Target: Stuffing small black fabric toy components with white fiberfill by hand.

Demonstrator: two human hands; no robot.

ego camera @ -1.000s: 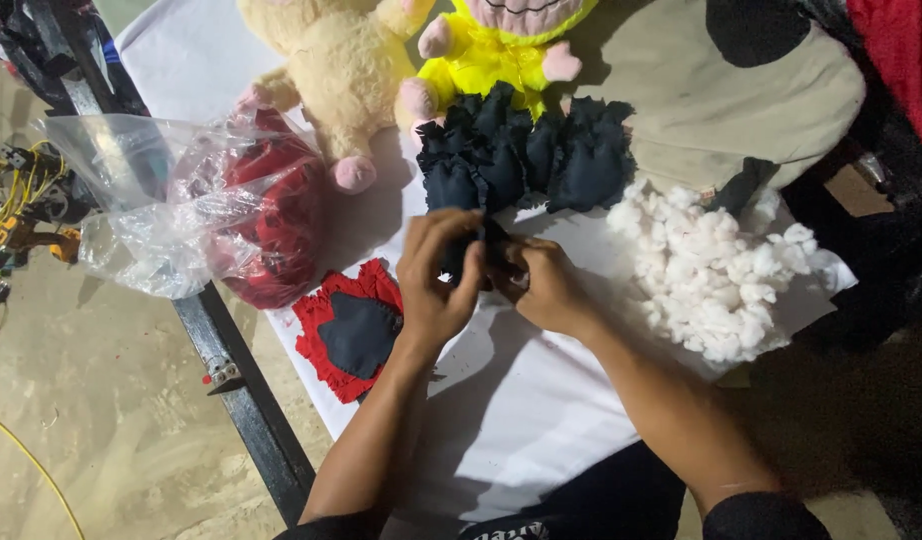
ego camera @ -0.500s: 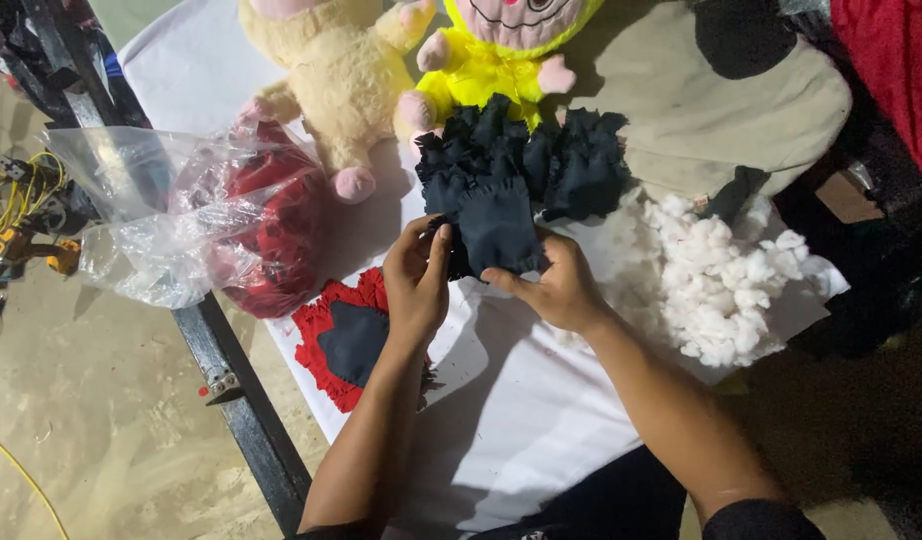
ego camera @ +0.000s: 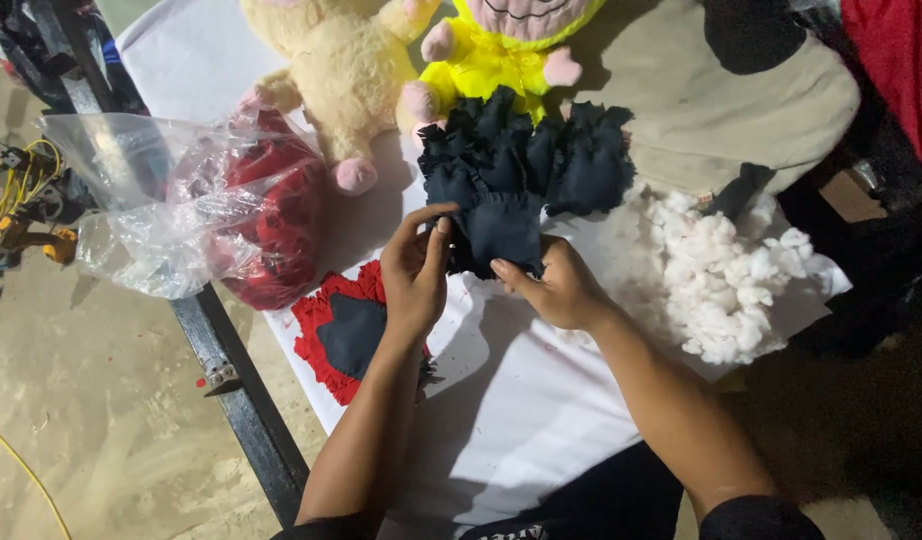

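A: Where are the hands?

B: Both sit near the middle of the white sheet (ego camera: 541,400). The left hand (ego camera: 416,275) has its fingers bent, thumb and fingertips pinching the left edge of a dark fabric piece (ego camera: 501,232). The right hand (ego camera: 561,290) grips the lower right edge of the same piece, thumb on top and the other fingers curled beneath.

A: And that piece lies where?

B: Between the two hands, at the near edge of a heap of dark fabric pieces (ego camera: 531,150), which spreads toward twelve o'clock from the hands.

A: Any containers?

B: One: a clear plastic bag (ego camera: 151,210) at about nine o'clock from the left hand, crumpled and lying on its side across the table's dark rail (ego camera: 236,385). Inside it is red fabric (ego camera: 276,215) (bunched up, so I cannot tell how many pieces).

A: What else is around?

B: A red-edged dark patch (ego camera: 341,335) lies flat just under the left wrist. At three o'clock from the right hand sits a loose pile of white stuffing (ego camera: 726,275), on the sheet and not in any container. Beyond the dark heap, at twelve o'clock, are a cream plush toy (ego camera: 331,60) and a yellow plush toy (ego camera: 501,50), side by side. A beige cushion (ego camera: 721,95) with a dark spot lies at about one o'clock.
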